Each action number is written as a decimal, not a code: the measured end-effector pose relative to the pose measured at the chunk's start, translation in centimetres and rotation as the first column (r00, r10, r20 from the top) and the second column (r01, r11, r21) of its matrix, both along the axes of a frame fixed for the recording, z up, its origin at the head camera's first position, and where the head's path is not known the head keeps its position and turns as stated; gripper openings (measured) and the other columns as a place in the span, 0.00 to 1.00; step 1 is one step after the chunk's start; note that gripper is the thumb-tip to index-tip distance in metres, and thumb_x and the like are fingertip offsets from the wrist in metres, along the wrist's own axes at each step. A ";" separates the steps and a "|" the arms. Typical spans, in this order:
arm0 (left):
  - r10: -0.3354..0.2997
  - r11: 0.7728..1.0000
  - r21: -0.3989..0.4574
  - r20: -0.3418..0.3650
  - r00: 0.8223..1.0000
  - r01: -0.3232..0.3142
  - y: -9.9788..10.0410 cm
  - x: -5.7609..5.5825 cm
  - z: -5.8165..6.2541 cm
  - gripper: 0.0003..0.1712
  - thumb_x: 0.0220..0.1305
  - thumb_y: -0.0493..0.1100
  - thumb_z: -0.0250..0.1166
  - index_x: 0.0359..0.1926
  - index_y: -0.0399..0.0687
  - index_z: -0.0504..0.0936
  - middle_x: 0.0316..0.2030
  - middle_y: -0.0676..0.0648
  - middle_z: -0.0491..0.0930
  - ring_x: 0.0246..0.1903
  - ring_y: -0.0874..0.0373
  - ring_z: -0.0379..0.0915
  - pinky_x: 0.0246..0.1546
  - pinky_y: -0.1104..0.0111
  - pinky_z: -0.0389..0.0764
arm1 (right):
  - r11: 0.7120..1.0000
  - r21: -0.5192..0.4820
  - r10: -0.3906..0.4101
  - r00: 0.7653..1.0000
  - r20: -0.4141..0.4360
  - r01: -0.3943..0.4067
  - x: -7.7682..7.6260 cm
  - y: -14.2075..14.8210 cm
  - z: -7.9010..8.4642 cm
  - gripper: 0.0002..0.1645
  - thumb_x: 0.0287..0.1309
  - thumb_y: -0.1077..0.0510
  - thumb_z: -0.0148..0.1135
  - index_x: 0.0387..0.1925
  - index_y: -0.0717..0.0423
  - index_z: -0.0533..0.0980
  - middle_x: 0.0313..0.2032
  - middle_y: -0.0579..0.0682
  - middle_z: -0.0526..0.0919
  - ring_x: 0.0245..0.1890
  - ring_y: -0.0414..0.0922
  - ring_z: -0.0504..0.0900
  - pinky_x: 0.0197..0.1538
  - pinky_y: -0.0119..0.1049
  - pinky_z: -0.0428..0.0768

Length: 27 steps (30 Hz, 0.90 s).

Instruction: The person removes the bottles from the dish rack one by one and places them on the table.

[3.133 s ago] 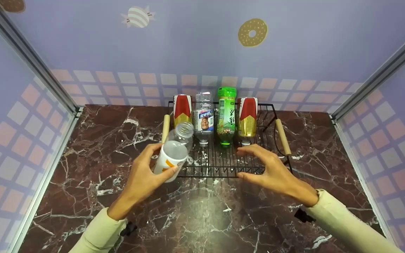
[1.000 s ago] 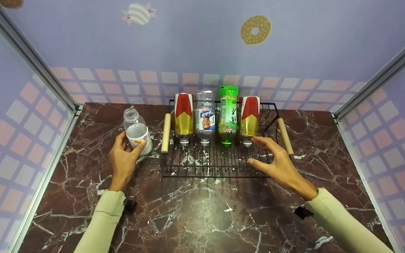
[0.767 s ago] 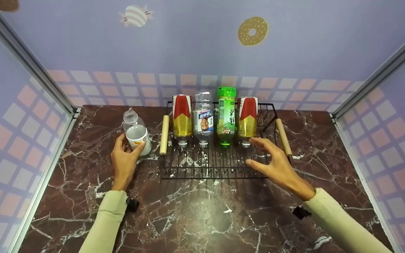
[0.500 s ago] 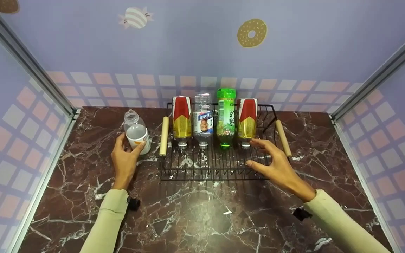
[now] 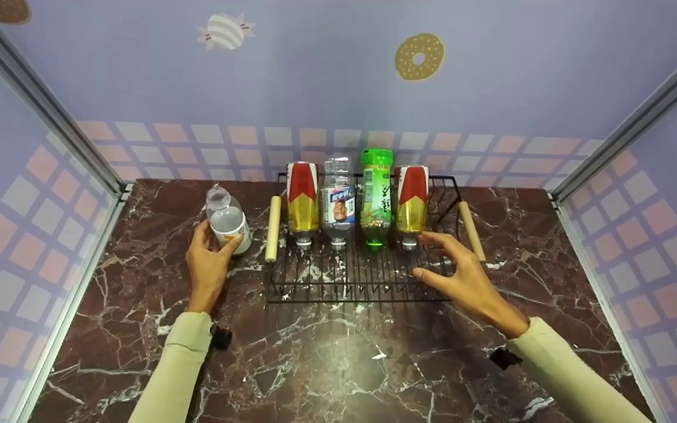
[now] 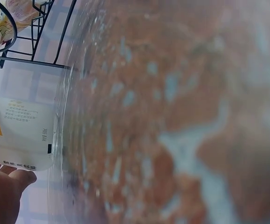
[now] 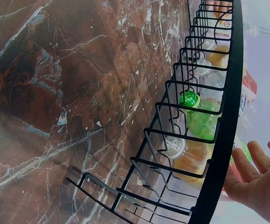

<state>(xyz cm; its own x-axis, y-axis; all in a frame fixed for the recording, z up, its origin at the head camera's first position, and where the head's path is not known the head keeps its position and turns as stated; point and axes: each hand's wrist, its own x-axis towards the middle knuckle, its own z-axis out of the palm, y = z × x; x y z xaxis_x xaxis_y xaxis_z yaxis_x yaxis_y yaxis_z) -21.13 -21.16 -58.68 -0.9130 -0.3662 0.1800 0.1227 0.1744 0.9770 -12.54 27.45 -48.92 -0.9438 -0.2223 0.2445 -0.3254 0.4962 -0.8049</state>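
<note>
The left hand (image 5: 208,264) curls round a white-labelled bottle (image 5: 227,220), apparently to steady it upright, while the right hand (image 5: 463,275), loosely spread, holds nothing beside the wire rack (image 5: 362,284).

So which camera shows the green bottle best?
The head view: the green bottle shows full length, its label visible. The right wrist view shows only its cap and some body behind the rack's bars; the left wrist view, none.
</note>
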 end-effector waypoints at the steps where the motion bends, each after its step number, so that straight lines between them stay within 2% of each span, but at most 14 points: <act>1: -0.003 1.000 -0.002 -0.002 1.000 0.003 0.0 0.0 0.0 0.43 0.65 0.33 0.81 0.76 0.30 0.72 0.74 0.30 0.75 0.76 0.41 0.71 0.79 0.56 0.71 | 1.000 0.002 -0.002 1.000 0.001 0.002 0.0 0.0 0.0 0.42 0.63 0.59 0.82 0.74 0.63 0.75 0.69 0.60 0.82 0.69 0.58 0.78 0.73 0.45 0.76; 4: -0.024 1.000 0.004 0.001 1.000 0.024 0.1 -0.1 0.0 0.43 0.65 0.32 0.80 0.76 0.30 0.71 0.75 0.30 0.74 0.77 0.41 0.69 0.80 0.56 0.70 | 1.000 0.001 -0.007 1.000 0.006 0.007 0.1 0.2 0.1 0.42 0.63 0.59 0.82 0.74 0.61 0.75 0.69 0.59 0.82 0.69 0.59 0.78 0.73 0.45 0.75; 9: -0.081 0.997 -0.019 0.010 0.997 0.081 0.2 0.4 0.1 0.50 0.67 0.34 0.80 0.82 0.32 0.62 0.80 0.31 0.66 0.81 0.40 0.62 0.83 0.55 0.63 | 1.000 0.010 -0.009 1.000 -0.007 0.009 0.0 0.3 0.1 0.42 0.62 0.59 0.83 0.74 0.61 0.75 0.68 0.59 0.82 0.69 0.59 0.79 0.74 0.55 0.74; 13: -0.114 0.989 -0.089 0.039 0.993 0.117 0.0 2.0 0.6 0.58 0.69 0.41 0.80 0.87 0.36 0.53 0.84 0.33 0.58 0.84 0.41 0.54 0.86 0.51 0.57 | 1.000 0.022 -0.006 1.000 -0.028 0.007 -0.1 0.5 0.2 0.42 0.61 0.60 0.83 0.73 0.62 0.76 0.68 0.59 0.83 0.68 0.56 0.79 0.71 0.57 0.76; 16: -0.132 0.984 -0.109 0.059 0.989 0.138 -0.2 3.3 1.2 0.59 0.71 0.43 0.78 0.88 0.37 0.50 0.85 0.33 0.54 0.85 0.41 0.49 0.86 0.48 0.55 | 1.000 0.023 -0.011 0.999 -0.035 0.012 -0.1 0.7 0.4 0.42 0.60 0.61 0.83 0.73 0.63 0.75 0.68 0.58 0.83 0.68 0.55 0.79 0.70 0.55 0.78; 21: -0.157 0.979 -0.118 0.075 0.985 0.165 -0.5 5.1 2.2 0.55 0.74 0.45 0.76 0.87 0.38 0.51 0.85 0.32 0.55 0.85 0.40 0.50 0.85 0.43 0.57 | 1.000 0.014 -0.015 0.999 -0.034 0.015 -0.2 1.0 0.5 0.43 0.60 0.62 0.83 0.73 0.67 0.74 0.72 0.59 0.79 0.68 0.53 0.79 0.70 0.58 0.79; 27: -0.169 0.973 -0.141 0.098 0.981 0.182 -0.8 6.8 2.7 0.52 0.76 0.43 0.74 0.86 0.34 0.52 0.83 0.31 0.57 0.84 0.39 0.51 0.84 0.41 0.58 | 1.000 0.024 -0.017 0.999 -0.037 0.018 -0.3 1.2 0.5 0.43 0.59 0.62 0.83 0.73 0.66 0.74 0.72 0.61 0.78 0.68 0.55 0.80 0.69 0.58 0.80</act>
